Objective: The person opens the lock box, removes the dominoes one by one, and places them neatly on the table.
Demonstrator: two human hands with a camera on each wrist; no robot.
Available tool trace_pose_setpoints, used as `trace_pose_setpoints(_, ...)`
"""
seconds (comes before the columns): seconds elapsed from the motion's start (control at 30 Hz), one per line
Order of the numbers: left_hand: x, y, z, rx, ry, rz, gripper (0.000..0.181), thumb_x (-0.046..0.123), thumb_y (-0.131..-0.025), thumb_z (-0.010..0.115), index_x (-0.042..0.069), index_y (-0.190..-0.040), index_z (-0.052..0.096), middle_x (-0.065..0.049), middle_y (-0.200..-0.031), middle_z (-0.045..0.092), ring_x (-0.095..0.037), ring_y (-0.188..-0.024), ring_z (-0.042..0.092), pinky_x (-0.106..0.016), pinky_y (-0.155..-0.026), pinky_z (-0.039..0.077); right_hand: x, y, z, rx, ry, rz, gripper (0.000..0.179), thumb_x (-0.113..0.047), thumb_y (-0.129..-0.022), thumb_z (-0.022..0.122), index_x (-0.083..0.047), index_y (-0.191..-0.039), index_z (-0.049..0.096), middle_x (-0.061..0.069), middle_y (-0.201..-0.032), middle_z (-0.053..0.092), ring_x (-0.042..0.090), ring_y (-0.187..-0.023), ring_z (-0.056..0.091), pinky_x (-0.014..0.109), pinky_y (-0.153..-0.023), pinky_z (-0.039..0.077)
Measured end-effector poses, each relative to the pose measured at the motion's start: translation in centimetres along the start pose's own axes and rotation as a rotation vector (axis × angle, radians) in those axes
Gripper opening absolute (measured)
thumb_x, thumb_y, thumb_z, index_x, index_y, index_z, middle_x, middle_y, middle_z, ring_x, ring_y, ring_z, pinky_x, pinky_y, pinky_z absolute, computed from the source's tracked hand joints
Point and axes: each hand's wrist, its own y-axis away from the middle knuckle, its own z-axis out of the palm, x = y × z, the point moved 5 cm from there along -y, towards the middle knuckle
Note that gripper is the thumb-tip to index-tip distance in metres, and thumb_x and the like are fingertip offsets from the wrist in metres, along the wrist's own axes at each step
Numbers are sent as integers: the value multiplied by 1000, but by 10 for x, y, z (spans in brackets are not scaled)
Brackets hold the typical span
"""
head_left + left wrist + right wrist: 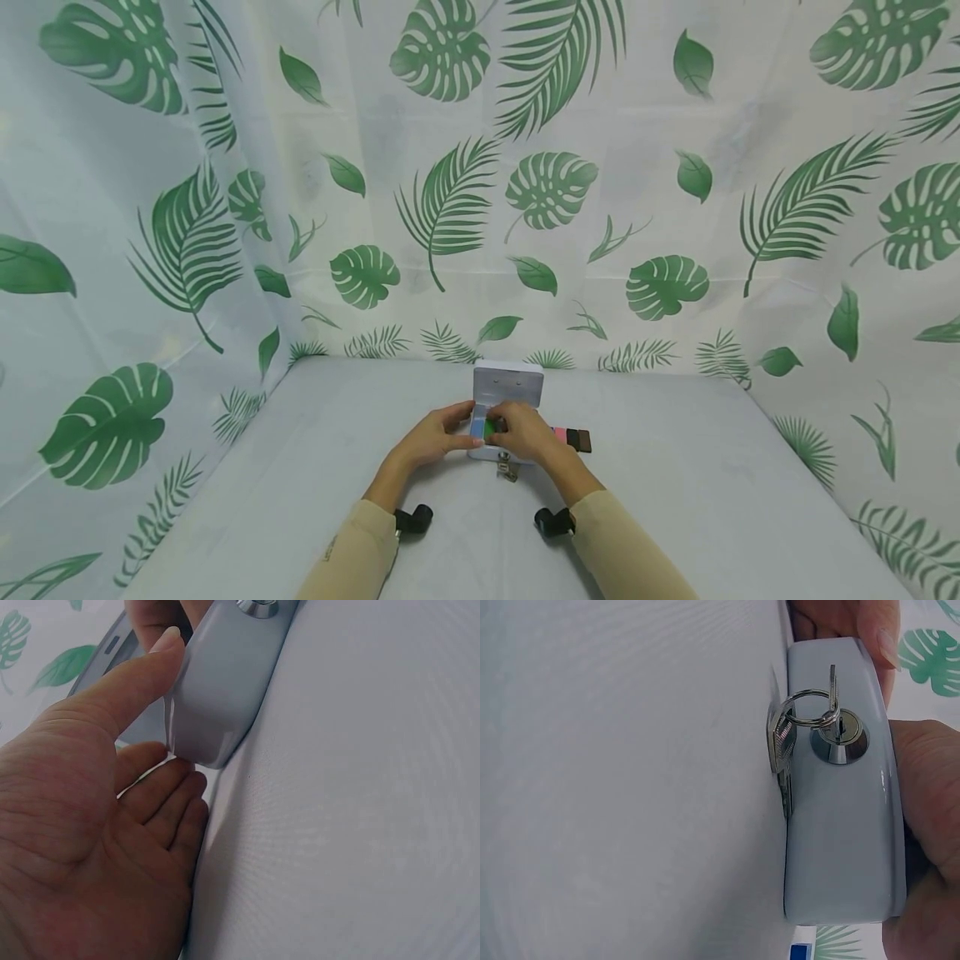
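A small pale metal lock box stands on the table with its lid raised at the back. My left hand holds the box at its left end, thumb on the front rim and index finger near the back corner. Inside the box lies a light blue piece on the left, with a green piece beside it. My right hand reaches into the box and pinches the green piece between thumb and index finger. A key sits in the front lock, and further keys hang from its ring.
Right of the box lies a row of flat coloured pieces, among them a pink piece, a black piece and a brown piece. White cloth covers the table. A leaf-printed curtain hangs behind and at both sides.
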Motion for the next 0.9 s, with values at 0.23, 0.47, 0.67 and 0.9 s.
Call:
trace_pose_setpoints(0.23,-1,0,1,-5,16,5,81,39,-90,83,18,-159,45,-7,-162,47,-37,-152,41,-59,-124,33,0,2,0,8,4,-9,32,-16,-91,81,-5,-121,74,3,-105,72,13,-83,58,31,-74,52)
trace_pose_setpoints(0.47,-1,-1,0,3,9,-8,82,38,-89,83,18,-159,45,-7,-162,47,-37,-151,42,-58,-124,33,-3,8,-5,55,5,-39,34,-13,-92,79,-3,-124,73,7,-112,73,16,-90,63,39,-81,57)
trace_pose_setpoints(0.67,-1,0,-1,11,4,-9,82,37,-89,84,17,-158,46,-8,-161,48,-37,-150,43,-57,-123,35,-1,14,-11,96,19,-19,36,-14,-94,78,-4,-128,71,7,-121,72,17,-97,65,39,-86,59)
trace_pose_setpoints(0.9,0,0,0,12,-2,-6,80,35,-89,84,17,-158,47,-6,-161,49,-37,-150,43,-57,-124,35,-3,22,-21,127,29,-28,35,-15,-95,77,-5,-127,71,9,-125,70,20,-100,68,40,-86,60)
